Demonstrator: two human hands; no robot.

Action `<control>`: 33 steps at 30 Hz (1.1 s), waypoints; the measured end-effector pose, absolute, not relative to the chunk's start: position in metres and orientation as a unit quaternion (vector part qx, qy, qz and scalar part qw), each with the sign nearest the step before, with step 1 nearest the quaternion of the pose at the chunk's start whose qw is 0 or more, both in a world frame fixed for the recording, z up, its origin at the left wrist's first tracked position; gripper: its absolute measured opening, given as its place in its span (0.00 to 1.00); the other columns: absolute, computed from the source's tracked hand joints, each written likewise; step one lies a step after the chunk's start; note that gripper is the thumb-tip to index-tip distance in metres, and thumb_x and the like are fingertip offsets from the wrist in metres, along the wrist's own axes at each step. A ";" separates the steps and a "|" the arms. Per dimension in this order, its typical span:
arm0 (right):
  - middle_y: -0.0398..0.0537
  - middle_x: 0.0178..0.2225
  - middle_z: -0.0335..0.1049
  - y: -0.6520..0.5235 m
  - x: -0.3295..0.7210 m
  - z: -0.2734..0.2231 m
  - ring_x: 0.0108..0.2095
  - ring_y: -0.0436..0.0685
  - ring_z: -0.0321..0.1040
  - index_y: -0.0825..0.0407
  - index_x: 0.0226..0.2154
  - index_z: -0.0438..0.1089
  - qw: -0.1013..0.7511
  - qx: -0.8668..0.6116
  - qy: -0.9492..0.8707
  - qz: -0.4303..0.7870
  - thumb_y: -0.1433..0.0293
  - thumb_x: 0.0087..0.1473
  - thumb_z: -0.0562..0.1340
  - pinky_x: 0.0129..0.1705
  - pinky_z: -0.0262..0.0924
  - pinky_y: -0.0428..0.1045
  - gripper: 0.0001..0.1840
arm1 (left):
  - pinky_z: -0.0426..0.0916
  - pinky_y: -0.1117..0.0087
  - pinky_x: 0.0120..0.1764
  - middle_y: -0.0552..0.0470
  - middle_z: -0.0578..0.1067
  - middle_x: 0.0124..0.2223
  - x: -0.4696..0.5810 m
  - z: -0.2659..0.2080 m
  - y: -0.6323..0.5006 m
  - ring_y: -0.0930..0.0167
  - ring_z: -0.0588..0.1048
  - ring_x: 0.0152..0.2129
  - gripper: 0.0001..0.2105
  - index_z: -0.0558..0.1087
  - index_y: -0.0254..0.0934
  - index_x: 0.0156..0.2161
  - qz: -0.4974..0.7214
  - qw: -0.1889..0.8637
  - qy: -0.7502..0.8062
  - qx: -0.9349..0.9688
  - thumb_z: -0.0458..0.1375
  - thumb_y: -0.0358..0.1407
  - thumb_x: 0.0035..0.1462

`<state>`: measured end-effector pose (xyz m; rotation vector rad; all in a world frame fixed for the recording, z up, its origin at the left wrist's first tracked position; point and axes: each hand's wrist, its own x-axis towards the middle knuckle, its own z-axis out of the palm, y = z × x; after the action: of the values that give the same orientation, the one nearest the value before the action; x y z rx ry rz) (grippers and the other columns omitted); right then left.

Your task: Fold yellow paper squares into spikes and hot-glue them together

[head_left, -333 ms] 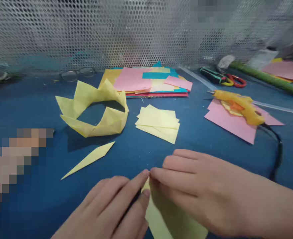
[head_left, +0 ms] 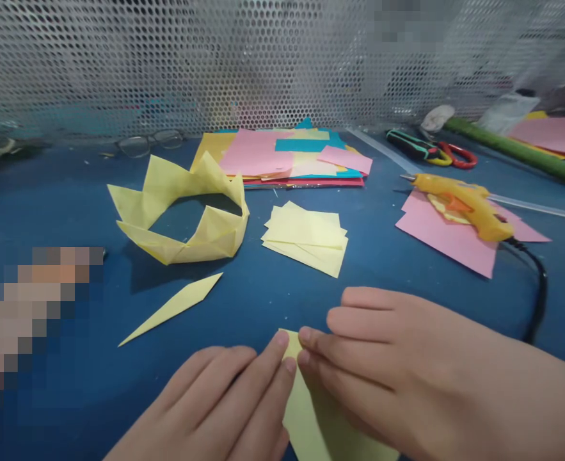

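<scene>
A sheet of pale yellow paper (head_left: 305, 419) lies on the blue table at the near edge of view, its far end narrow and partly under my fingertips. My left hand (head_left: 231, 400) pinches its left side near the far end, thumb and forefinger close together. From the right, my right hand (head_left: 402, 368) grips the same end, its fingertips a little apart from the left ones. Much of the sheet's right side is hidden beneath it. Beyond the hands rests a stack of small yellow papers (head_left: 304, 234). To the left lie a folded yellow paper spike (head_left: 179, 306) and a yellow paper ring with points (head_left: 200, 246).
A yellow glue gun (head_left: 469, 202) with a black cord sits on pink paper (head_left: 448, 240) at right. Behind are coloured sheets (head_left: 258, 150), glasses (head_left: 135, 146), a cutter (head_left: 409, 146), red-handled scissors (head_left: 462, 157) and a green stick (head_left: 512, 148). A pixelated patch covers the left side.
My right hand's fingertips have shifted slightly right, away from the left ones. More of the paper's far end now shows between them.
</scene>
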<state>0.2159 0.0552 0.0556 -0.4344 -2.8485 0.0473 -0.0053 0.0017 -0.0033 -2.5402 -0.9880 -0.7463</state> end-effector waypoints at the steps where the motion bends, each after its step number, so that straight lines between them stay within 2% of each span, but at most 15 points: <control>1: 0.45 0.28 0.76 0.055 0.215 0.056 0.27 0.54 0.60 0.55 0.29 0.76 0.128 -0.154 -0.980 0.008 0.79 0.56 0.56 0.33 0.56 0.52 0.14 | 0.64 0.65 0.44 0.56 0.79 0.47 -0.006 -0.006 0.002 0.69 0.70 0.40 0.11 0.71 0.35 0.48 -0.259 0.153 -0.351 -0.887 0.48 0.28 0.66; 4: 0.42 0.22 0.70 0.054 0.215 0.054 0.22 0.53 0.54 0.53 0.26 0.73 0.117 -0.168 -0.979 0.000 0.77 0.54 0.59 0.28 0.52 0.52 0.10 | 0.62 0.64 0.47 0.55 0.76 0.53 -0.007 -0.010 0.002 0.66 0.69 0.44 0.12 0.70 0.40 0.47 -0.240 0.134 -0.384 -0.881 0.45 0.31 0.67; 7: 0.40 0.15 0.61 0.055 0.217 0.052 0.18 0.52 0.46 0.51 0.19 0.67 0.147 -0.198 -0.969 -0.018 0.73 0.59 0.57 0.23 0.45 0.52 0.18 | 0.60 0.65 0.49 0.58 0.73 0.56 -0.007 -0.008 0.001 0.66 0.68 0.46 0.14 0.68 0.43 0.48 -0.222 0.119 -0.399 -0.881 0.41 0.33 0.68; 9: 0.39 0.14 0.58 0.058 0.219 0.052 0.17 0.51 0.46 0.51 0.17 0.67 0.194 -0.224 -0.954 -0.043 0.70 0.62 0.56 0.22 0.44 0.51 0.21 | 0.59 0.66 0.51 0.59 0.73 0.56 -0.006 -0.004 0.001 0.66 0.67 0.47 0.13 0.67 0.44 0.50 -0.209 0.106 -0.401 -0.886 0.43 0.33 0.67; 12: 0.38 0.14 0.57 0.059 0.221 0.055 0.18 0.50 0.49 0.51 0.17 0.67 0.238 -0.247 -0.938 -0.053 0.64 0.62 0.59 0.21 0.45 0.49 0.22 | 0.59 0.67 0.51 0.59 0.73 0.55 -0.003 -0.001 0.000 0.67 0.66 0.47 0.13 0.67 0.44 0.52 -0.197 0.089 -0.422 -0.880 0.44 0.38 0.67; 15: 0.39 0.17 0.62 0.058 0.221 0.057 0.21 0.51 0.55 0.51 0.20 0.69 0.246 -0.241 -0.938 -0.036 0.59 0.59 0.61 0.23 0.49 0.50 0.20 | 0.60 0.67 0.50 0.58 0.71 0.53 0.000 -0.003 0.000 0.68 0.66 0.45 0.16 0.65 0.43 0.54 -0.215 0.085 -0.440 -0.868 0.39 0.40 0.69; 18: 0.41 0.28 0.73 0.058 0.221 0.053 0.29 0.54 0.64 0.51 0.32 0.76 0.228 -0.218 -0.949 0.001 0.55 0.57 0.63 0.29 0.55 0.52 0.17 | 0.60 0.67 0.49 0.56 0.71 0.51 0.000 -0.006 0.001 0.68 0.66 0.44 0.17 0.64 0.42 0.56 -0.230 0.090 -0.440 -0.863 0.39 0.39 0.69; 21: 0.43 0.34 0.74 0.063 0.221 0.048 0.34 0.55 0.66 0.52 0.38 0.75 0.186 -0.215 -0.958 0.033 0.58 0.57 0.65 0.34 0.58 0.52 0.15 | 0.60 0.69 0.48 0.56 0.72 0.49 -0.001 -0.005 0.003 0.68 0.65 0.44 0.16 0.65 0.41 0.55 -0.231 0.087 -0.424 -0.872 0.42 0.39 0.68; 25: 0.43 0.35 0.73 0.070 0.224 0.046 0.34 0.54 0.67 0.52 0.38 0.75 0.181 -0.230 -0.955 0.043 0.70 0.60 0.62 0.37 0.58 0.51 0.06 | 0.60 0.72 0.48 0.58 0.73 0.47 -0.002 -0.002 0.006 0.70 0.65 0.44 0.14 0.67 0.42 0.53 -0.240 0.070 -0.404 -0.880 0.45 0.38 0.66; 30: 0.44 0.39 0.74 0.075 0.226 0.047 0.37 0.53 0.68 0.52 0.37 0.76 0.187 -0.212 -0.958 0.044 0.73 0.62 0.59 0.41 0.59 0.50 0.09 | 0.59 0.77 0.52 0.60 0.73 0.49 -0.003 0.007 0.006 0.72 0.66 0.45 0.17 0.68 0.43 0.54 -0.236 0.019 -0.397 -0.887 0.49 0.32 0.61; 33: 0.45 0.40 0.75 0.077 0.226 0.048 0.41 0.53 0.69 0.53 0.38 0.76 0.200 -0.190 -0.960 0.043 0.75 0.63 0.57 0.45 0.59 0.50 0.11 | 0.62 0.80 0.51 0.59 0.73 0.49 -0.002 0.015 0.006 0.75 0.67 0.45 0.21 0.66 0.43 0.55 -0.249 -0.028 -0.407 -0.878 0.48 0.26 0.58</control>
<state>0.2260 0.0771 0.0477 -0.5299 -2.6853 0.1213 -0.0024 0.0059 0.0151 -2.8091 -1.3019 -0.7959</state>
